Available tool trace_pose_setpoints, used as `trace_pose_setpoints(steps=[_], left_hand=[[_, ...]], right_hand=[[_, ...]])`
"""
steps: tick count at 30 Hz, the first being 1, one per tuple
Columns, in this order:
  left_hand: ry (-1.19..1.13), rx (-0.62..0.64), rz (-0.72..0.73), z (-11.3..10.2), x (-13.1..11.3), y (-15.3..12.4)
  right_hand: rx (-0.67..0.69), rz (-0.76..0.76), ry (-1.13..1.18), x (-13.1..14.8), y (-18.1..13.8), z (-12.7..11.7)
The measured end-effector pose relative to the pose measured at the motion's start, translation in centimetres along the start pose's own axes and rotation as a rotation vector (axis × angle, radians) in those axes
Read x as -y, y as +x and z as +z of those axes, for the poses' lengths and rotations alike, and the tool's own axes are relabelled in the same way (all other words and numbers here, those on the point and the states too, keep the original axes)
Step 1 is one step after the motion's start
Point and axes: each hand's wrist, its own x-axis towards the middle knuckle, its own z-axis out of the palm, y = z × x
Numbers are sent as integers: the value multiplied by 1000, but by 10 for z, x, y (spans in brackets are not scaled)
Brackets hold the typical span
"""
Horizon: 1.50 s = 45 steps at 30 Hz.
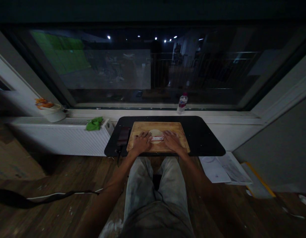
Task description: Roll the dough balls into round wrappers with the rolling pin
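A round, flat sheet of pale dough (156, 132) lies on a wooden board (140, 125). Across the dough sits a short whitish rolling pin (157, 138) with reddish edges, its ends covered by my hands. My left hand (142, 141) is closed over its left end, with the fingers pointing forward. Over the right end, my right hand (171, 139) is closed in the same way. Both hands rest low over the board, on either side of the dough. Their undersides and the pin's ends are hidden.
The board lies on a black table (204, 137), beside a dark box-like device (123, 136) with a cable. Behind stands a water bottle (182, 103) on the windowsill. At left, a radiator (76, 138) carries a green cloth (94, 124) and a white tub (53, 113).
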Motion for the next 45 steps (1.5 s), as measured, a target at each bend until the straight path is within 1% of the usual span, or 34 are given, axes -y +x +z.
trace_pose_setpoints(steps=[6,14,22,26,32,34,36,37,38,40,42,45], left_hand=[[-39,-91,-23,11,-6,-17],[-72,-130,5,19,-6,-31],[-106,-160,14,23,-5,-35],[-110,-171,21,24,-4,-36],[-95,-231,56,25,3,-27],[-92,-297,13,24,6,-20],[-111,-387,-90,22,7,-12],[-126,-416,-146,22,6,-9],[-140,-420,-193,21,4,-5],[-154,-347,-239,22,-4,1],[-145,-216,-234,23,-16,6],[-123,-119,-193,24,-38,14]], right_hand=[[-24,-31,19,-6,-8,4],[-51,-93,54,-17,-11,15],[-70,-169,113,-30,-12,19],[-93,-196,106,-33,-13,21],[-115,-282,64,-41,-17,20],[-123,-266,61,-44,-15,19],[-157,-216,51,-48,-11,19],[-182,-182,45,-49,-8,19],[-207,-142,40,-51,-6,20],[-245,-59,35,-52,-1,22],[-264,13,33,-51,1,24],[-272,75,28,-48,1,26]])
